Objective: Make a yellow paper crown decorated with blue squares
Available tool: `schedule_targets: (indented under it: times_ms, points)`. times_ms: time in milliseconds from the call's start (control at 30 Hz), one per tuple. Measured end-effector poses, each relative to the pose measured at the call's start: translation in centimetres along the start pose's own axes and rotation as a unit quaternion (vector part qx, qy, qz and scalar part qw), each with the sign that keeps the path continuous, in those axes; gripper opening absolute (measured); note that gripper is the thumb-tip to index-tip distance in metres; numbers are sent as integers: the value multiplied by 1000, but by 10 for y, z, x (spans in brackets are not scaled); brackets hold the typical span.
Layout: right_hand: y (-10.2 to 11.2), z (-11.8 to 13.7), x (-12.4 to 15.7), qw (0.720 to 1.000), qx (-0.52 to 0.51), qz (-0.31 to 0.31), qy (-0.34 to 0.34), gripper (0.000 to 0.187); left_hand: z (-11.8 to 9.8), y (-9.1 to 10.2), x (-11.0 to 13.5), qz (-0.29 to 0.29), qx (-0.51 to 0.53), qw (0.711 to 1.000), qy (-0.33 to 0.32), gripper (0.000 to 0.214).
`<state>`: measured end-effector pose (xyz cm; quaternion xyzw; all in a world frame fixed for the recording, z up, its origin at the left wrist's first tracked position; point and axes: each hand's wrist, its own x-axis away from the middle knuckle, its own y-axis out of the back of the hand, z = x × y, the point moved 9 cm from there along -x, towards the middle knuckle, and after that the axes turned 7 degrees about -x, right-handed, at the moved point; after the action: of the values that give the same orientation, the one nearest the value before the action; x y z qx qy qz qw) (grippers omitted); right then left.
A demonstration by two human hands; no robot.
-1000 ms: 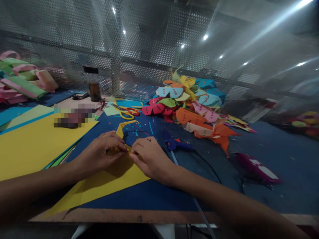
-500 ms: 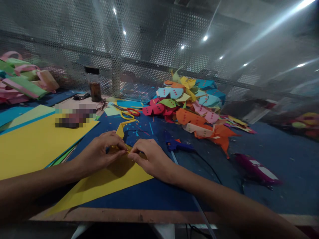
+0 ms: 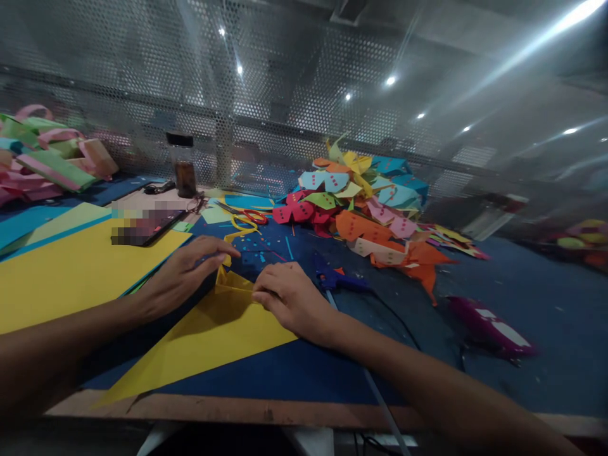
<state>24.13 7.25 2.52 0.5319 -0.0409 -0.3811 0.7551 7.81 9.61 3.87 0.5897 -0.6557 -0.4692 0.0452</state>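
A folded yellow paper lies on the blue table top, its pointed corner reaching the front edge. My right hand is closed at its upper right side, with thumb and fingers pinching the folded edge. Over the upper left part, my left hand has its fingers stretched out, near a narrow raised fold of the paper; whether the fingertips touch it I cannot tell. Just beyond stand out scissors with yellow and red handles. A blue glue gun rests right of my right hand.
Stacked yellow sheets lie at left under a dark phone. Behind stands a jar with a black lid. Colourful folded paper shapes are heaped at the back. A purple pouch-like object sits right. The glue gun's cord trails across the table.
My left hand has moved up and left off the fold, its fingers straightening. My right hand stays at the paper, shifted slightly right. More of the raised yellow fold shows between the hands.
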Motion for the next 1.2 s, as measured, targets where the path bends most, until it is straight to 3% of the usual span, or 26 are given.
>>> schedule_targets:
  times_ms: [200, 467, 633, 800, 1033, 1200]
  points:
    - [3, -4, -1, 999, 33, 18, -18, 9, 5, 1, -9, 8, -12, 998, -69, 31]
    - [12, -17, -1, 998, 39, 6, -49, 12, -3, 1, -8, -6, -37, 993, -108, 21]
    - [31, -6, 1, 996, 20, -77, -29, 30, -19, 6, -3, -19, -66, 988, -135, 21]
    - [44, 6, 3, 989, -14, -144, -4, 15, -31, 4, 3, -27, -77, 983, -165, 20]
    - [34, 9, 3, 991, 1, -134, 17, 4, -32, -2, 6, -7, -50, 987, -149, 22]
    - [36, -3, 2, 988, -25, -154, -14, 6, -18, 11, -2, -29, -38, 996, -77, 20]
